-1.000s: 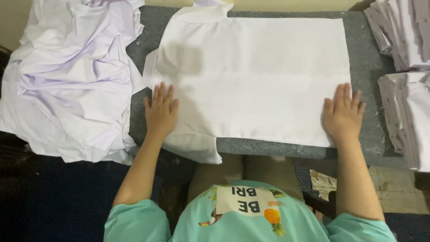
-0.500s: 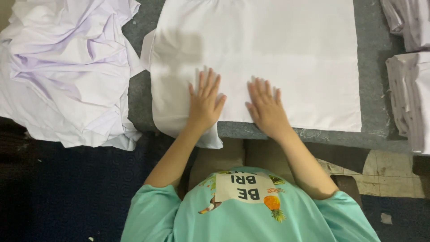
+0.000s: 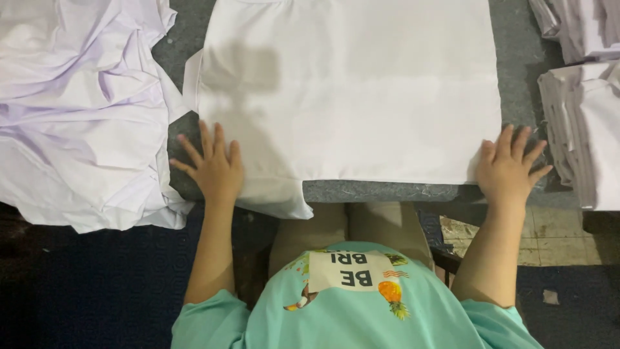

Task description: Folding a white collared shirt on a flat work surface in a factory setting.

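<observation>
Both palms are down flat on a white garment (image 3: 352, 90) spread across the grey desk (image 3: 516, 77), and the spacing tells the story: the left hand (image 3: 213, 169) presses the near left corner with fingers splayed wide, gripping nothing, while the right hand (image 3: 510, 167) sits at the near right corner, open as well, fingertips fanned over the cloth's edge and onto the desk. Hands that far apart pin the fabric taut and smooth between them. The garment lies square to the desk's front edge, with one flap at the near left spilling over that edge just beside the left hand. Off to the left, a rumpled heap of white cloth (image 3: 77, 110) crowds in, nearly touching the garment's left side, so room is tight there. On the right, stacks of folded white pieces (image 3: 584, 129) stand close to the right hand. Below, a mint-green shirt (image 3: 349, 310) on the person.
</observation>
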